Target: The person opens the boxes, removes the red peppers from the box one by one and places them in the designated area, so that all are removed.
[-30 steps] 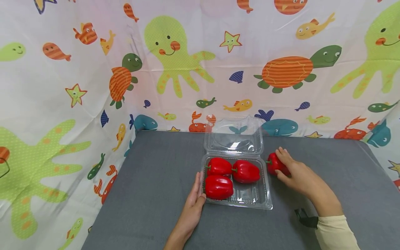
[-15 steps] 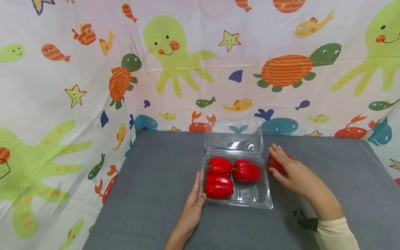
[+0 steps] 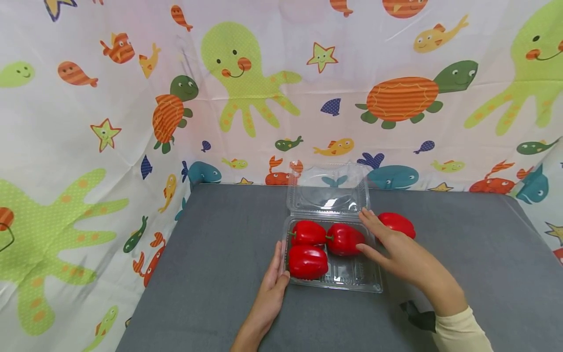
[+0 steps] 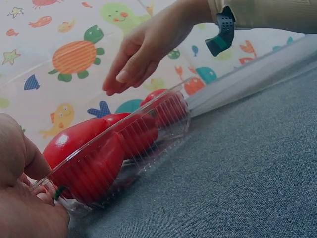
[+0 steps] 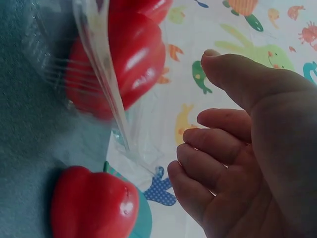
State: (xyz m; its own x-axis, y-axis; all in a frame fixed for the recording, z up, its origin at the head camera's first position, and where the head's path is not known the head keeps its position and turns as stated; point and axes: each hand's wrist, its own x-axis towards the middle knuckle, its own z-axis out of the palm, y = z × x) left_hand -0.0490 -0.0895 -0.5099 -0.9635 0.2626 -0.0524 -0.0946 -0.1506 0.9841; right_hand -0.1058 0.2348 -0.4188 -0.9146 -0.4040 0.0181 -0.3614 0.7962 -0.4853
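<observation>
A clear plastic clamshell container point(image 3: 352, 274) lies on the table with its lid raised at the back. Three red bell peppers sit in it: one at back left point(image 3: 309, 232), another at back right point(image 3: 345, 239), a third at front left point(image 3: 308, 262). My left hand point(image 3: 268, 288) grips the container's left side, thumb at the rim. Beyond the right side, a loose red bell pepper point(image 3: 397, 224) rests on the table, partly behind my right hand point(image 3: 404, 256). That hand hovers over the container's right edge, fingers extended; the right wrist view shows nothing in its palm point(image 5: 237, 183).
The grey cloth-covered table point(image 3: 220, 234) extends to both sides. A patterned sea-animal curtain point(image 3: 272, 58) hangs behind it and along the left. A dark strap point(image 3: 418, 318) is on the right wrist.
My right hand has let go of the loose bell pepper and moved left to the container's right edge. The pepper stays on the table. My left hand has kept its place.
</observation>
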